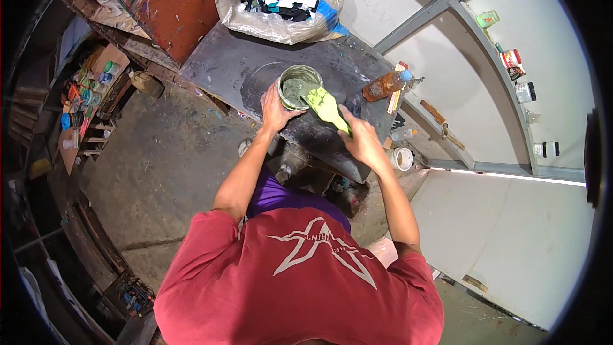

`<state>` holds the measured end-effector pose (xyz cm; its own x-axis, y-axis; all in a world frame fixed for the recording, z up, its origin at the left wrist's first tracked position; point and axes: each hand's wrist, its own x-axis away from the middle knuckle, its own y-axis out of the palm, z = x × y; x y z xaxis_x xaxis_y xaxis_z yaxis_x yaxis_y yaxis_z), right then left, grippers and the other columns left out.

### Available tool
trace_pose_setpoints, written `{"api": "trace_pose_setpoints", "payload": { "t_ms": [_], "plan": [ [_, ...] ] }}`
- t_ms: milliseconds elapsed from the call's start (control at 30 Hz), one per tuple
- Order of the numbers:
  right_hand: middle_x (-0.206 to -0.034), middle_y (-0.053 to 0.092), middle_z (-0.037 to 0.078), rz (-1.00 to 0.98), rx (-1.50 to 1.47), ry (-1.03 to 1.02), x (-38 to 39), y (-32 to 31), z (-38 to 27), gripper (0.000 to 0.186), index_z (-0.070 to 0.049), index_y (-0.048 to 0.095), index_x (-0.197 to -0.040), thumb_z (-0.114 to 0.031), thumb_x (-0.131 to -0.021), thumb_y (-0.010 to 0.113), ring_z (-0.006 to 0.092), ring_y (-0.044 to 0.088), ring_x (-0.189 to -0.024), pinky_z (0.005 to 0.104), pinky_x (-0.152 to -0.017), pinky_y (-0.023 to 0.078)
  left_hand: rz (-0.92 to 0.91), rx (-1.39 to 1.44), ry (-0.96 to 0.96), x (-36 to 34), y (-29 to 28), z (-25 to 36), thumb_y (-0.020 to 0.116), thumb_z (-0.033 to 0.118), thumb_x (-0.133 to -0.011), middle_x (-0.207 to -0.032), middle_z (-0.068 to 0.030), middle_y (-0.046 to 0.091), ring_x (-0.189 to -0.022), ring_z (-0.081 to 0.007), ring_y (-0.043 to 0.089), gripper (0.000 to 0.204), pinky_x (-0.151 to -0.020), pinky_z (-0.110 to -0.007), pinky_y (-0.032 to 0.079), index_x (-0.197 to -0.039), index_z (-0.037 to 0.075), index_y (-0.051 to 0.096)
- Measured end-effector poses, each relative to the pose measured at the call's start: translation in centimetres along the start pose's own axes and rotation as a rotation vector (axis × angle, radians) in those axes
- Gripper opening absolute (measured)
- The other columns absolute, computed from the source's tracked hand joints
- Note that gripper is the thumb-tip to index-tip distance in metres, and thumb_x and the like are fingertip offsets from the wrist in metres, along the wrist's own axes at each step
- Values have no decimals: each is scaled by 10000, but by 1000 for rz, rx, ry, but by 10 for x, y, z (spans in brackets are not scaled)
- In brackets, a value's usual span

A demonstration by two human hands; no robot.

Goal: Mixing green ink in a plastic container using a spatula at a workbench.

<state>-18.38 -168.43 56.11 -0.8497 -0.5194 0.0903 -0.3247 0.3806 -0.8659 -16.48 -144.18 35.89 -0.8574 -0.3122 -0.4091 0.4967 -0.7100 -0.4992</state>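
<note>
My left hand [274, 110] is wrapped round the left side of a round tub [321, 78] with a pale rim. Thick grey-green paste [297, 87] lies inside it and smears its inner wall. In my right hand [364, 139] is a lime-green spatula [327, 108], gripped by its handle end. Its broad, lumpy-looking end reaches the tub's right rim. Whether that end touches the paste is hard to tell. Both hands are over the near part of a dark, stained tabletop [223, 57].
A big plastic sack [281, 33] of black and white scraps stands at the table's back. Right of the tub lies a bottle of amber liquid [385, 86] with a blue cap. A white bucket [401, 159] is below the right edge. Small jars [511, 59] line the wall frame.
</note>
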Motion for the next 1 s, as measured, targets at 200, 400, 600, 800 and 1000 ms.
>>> {"api": "trace_pose_setpoints", "payload": {
  "t_ms": [200, 400, 600, 800, 1000],
  "plan": [
    [-882, 688, 277, -69, 248, 14, 9, 17, -16, 396, -126, 687, -1324, -124, -948, 562, 473, 677, -792, 554, -718, 526, 10, 9, -3, 1, 1, -2, 1003, 402, -524, -1348, -162, 634, -1288, -368, 574, 1113, -1096, -501, 433, -1433, 17, 487],
    [-716, 655, 256, -86, 294, 14, 16, -2, -26, 297, -65, 752, -1149, -88, -912, 573, 468, 666, -696, 564, -654, 503, -112, 21, -73, 2, -1, -4, 983, 448, -560, -1477, -203, 526, -1401, -370, 467, 1255, -1159, -517, 333, -1535, -20, 346],
    [-824, 673, 260, -184, 342, 36, 20, -33, -32, 305, -87, 756, -1178, -114, -931, 579, 466, 654, -745, 569, -684, 485, -98, 8, -44, 3, 1, -6, 988, 435, -554, -1481, -201, 522, -1398, -373, 469, 1260, -1160, -521, 333, -1539, -12, 341],
    [-880, 688, 259, -16, 394, -112, 13, -56, -38, 435, -82, 658, -1297, -36, -867, 615, 424, 682, -793, 534, -672, 511, -105, 18, -60, 3, 1, -7, 990, 424, -550, -1476, -201, 527, -1391, -375, 476, 1257, -1160, -522, 334, -1538, -8, 343],
    [-858, 696, 208, -118, 527, -230, -29, -52, -55, 312, -55, 615, -1129, -4, -822, 599, 401, 696, -789, 517, -650, 512, -13, 9, -35, 2, 0, 3, 1000, 353, -516, -1352, -161, 629, -1287, -372, 567, 1082, -1099, -506, 420, -1423, 37, 501]
  ]
}}
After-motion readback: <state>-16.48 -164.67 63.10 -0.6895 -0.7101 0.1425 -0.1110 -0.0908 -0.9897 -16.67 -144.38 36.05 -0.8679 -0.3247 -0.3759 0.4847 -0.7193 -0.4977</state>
